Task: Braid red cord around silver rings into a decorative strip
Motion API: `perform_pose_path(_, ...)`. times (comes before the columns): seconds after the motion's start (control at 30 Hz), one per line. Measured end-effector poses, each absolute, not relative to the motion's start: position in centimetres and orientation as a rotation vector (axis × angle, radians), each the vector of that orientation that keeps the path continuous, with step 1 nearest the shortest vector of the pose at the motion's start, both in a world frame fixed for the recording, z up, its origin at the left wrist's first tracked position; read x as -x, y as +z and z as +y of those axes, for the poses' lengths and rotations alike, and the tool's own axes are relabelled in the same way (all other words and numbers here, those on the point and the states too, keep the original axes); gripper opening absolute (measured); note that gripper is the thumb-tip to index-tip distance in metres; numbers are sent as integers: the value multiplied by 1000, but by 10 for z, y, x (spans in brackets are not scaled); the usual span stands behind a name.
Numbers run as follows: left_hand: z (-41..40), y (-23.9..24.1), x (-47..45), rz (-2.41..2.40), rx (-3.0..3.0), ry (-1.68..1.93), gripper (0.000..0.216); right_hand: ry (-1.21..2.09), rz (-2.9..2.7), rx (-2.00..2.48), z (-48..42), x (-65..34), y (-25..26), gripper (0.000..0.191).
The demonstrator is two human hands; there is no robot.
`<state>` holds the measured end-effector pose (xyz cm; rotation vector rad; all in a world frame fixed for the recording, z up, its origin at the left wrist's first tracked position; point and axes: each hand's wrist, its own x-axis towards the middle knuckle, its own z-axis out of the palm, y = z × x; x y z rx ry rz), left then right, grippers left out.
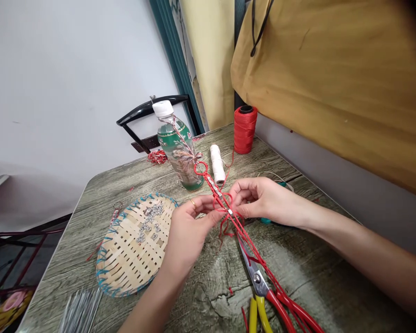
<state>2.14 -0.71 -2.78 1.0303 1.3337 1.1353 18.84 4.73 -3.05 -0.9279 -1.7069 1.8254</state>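
A red cord braid (210,181) with silvery metal pieces along it runs from a red loop tied to the bottle (175,147) down toward me. My left hand (194,219) pinches the red cord from the left side, thumb and index finger together. From the other side, my right hand (260,198) closes its fingertips on the red cord too. A loose loop of cord circles the braid between both hands. Long red strands trail down over the scissors (257,277), which lie with their red handles toward me.
Left of my hands is a woven bamboo tray (125,259) holding several metal nuts. A red thread spool (245,129) and a white thread spool (217,164) are farther back. Thin metal wires (80,312) and yellow-handled pliers (258,314) lie at the near side.
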Motion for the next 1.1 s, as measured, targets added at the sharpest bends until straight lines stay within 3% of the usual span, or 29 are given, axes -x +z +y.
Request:
perform_pose_path(0.4,-14,-26,-24,1252,-981,896,9,1800,-1765,919,27,-194,-36,12)
perform_pose_path(0.47,-16,-25,-24,1253,-982,848,6,1659,-1798,958,22,-199,-33,10)
perform_pose_path(0.67,-22,-36,-24,1233,-933,728,8,812,-2041,954,2,-217,-28,6)
perform_pose_path(0.93,-26,-47,-27,1110,-795,681,11,456,-2372,674,-8,-223,-60,20)
perform_pose_path(1.1,-23,-51,-26,1006,-684,695,7,413,-2347,612,-7,-222,-71,23)
